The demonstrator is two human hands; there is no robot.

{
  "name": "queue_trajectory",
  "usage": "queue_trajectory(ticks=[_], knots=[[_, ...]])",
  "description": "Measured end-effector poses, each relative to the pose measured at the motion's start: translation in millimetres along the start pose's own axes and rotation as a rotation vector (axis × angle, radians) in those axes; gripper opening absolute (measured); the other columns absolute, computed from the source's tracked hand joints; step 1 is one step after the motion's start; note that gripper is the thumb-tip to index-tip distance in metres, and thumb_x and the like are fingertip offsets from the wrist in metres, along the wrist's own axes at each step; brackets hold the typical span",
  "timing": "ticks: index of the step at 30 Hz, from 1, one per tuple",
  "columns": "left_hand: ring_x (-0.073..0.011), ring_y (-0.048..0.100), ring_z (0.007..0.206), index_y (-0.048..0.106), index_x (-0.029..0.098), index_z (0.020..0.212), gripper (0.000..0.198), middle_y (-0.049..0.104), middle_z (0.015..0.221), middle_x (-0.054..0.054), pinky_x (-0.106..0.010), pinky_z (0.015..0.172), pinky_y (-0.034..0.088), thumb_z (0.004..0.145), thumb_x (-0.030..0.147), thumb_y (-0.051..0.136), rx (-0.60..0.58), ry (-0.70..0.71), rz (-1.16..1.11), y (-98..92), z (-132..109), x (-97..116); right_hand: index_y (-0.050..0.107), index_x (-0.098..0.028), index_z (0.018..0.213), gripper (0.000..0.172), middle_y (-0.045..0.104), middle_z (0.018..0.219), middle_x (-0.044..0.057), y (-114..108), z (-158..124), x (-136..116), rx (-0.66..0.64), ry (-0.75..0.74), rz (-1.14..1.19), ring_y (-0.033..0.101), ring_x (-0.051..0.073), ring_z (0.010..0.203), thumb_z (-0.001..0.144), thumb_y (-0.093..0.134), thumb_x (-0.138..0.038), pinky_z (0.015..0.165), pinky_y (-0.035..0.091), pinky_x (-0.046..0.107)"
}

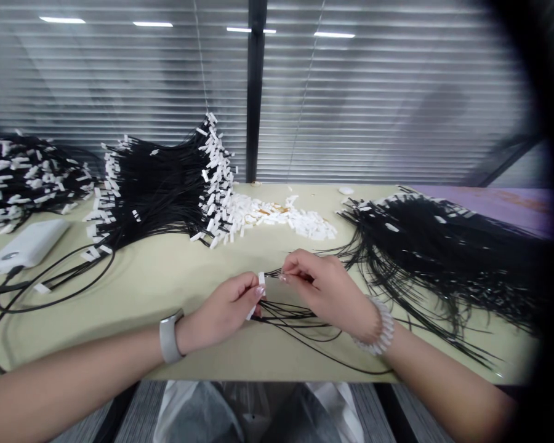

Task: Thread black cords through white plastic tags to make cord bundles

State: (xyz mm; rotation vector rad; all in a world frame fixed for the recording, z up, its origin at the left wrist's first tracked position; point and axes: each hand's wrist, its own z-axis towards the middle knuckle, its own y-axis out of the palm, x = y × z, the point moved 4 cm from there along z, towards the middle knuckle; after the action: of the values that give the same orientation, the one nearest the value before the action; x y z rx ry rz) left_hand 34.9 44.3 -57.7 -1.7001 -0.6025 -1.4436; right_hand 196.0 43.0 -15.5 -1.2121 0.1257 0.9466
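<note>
White plastic tabs (277, 215) lie heaped near the far edge of the table (133, 295), beside a bundle of black cables (157, 197) fitted with matching tabs. A second bundle (434, 258) spreads toward the right edge. Left hand (228, 307): fingers curled narrow, gripping a white tab (261, 279). Right hand (325, 289): thumb and forefinger pinched on thin black cable ends (277, 272), just beside that tab. Loose cable strands (300, 326) run beneath both hands. A translucent plastic bag (253, 409) sits below the near edge; contents cannot be determined.
</note>
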Motion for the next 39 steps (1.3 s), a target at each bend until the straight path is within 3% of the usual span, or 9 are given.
queue_trajectory(ticks=[10, 18, 30, 39], knots=[[-0.0125, 0.051, 0.069, 0.047, 0.015, 0.083, 0.027, 0.05, 0.073, -0.001, -0.026, 0.065, 0.042, 0.09, 0.038, 0.035, -0.007, -0.004, 0.006, -0.4, -0.1, 1.5, 0.049, -0.02, 0.084, 0.006, 0.053, 0.058, -0.006, 2.9, 0.1, -2.7, -0.126, -0.011, -0.036, 0.045, 0.007, 0.051, 0.083, 0.046, -0.014, 0.053, 0.033, 0.019], [-0.0127, 0.05, 0.069, 0.047, 0.015, 0.082, 0.028, 0.051, 0.072, -0.001, -0.026, 0.064, 0.042, 0.09, 0.039, 0.035, 0.007, 0.001, 0.018, -0.1, -0.2, -1.5, 0.049, -0.019, 0.084, 0.01, 0.06, 0.073, -0.002, -1.5, -0.8, -3.3, 0.034, -0.082, 0.066, 0.052, 0.006, 0.061, 0.083, 0.044, -0.01, 0.058, 0.036, 0.018], [-0.0123, 0.051, 0.069, 0.047, 0.015, 0.082, 0.029, 0.05, 0.073, 0.0, -0.025, 0.063, 0.042, 0.089, 0.04, 0.035, -0.006, 0.0, -0.002, 0.6, 0.4, -2.8, 0.05, -0.019, 0.079, 0.011, 0.058, 0.066, -0.004, 2.5, -0.7, -2.8, -0.031, -0.05, -0.005, 0.049, 0.006, 0.055, 0.08, 0.044, -0.01, 0.055, 0.034, 0.018], [-0.0124, 0.051, 0.068, 0.047, 0.015, 0.082, 0.028, 0.051, 0.073, -0.001, -0.025, 0.063, 0.043, 0.089, 0.041, 0.036, -0.008, 0.001, -0.004, 0.4, 0.9, -3.4, 0.049, -0.019, 0.081, 0.01, 0.052, 0.059, -0.006, 2.4, 0.0, -3.2, -0.005, -0.075, -0.033, 0.042, 0.005, 0.05, 0.08, 0.046, -0.01, 0.051, 0.03, 0.017]])
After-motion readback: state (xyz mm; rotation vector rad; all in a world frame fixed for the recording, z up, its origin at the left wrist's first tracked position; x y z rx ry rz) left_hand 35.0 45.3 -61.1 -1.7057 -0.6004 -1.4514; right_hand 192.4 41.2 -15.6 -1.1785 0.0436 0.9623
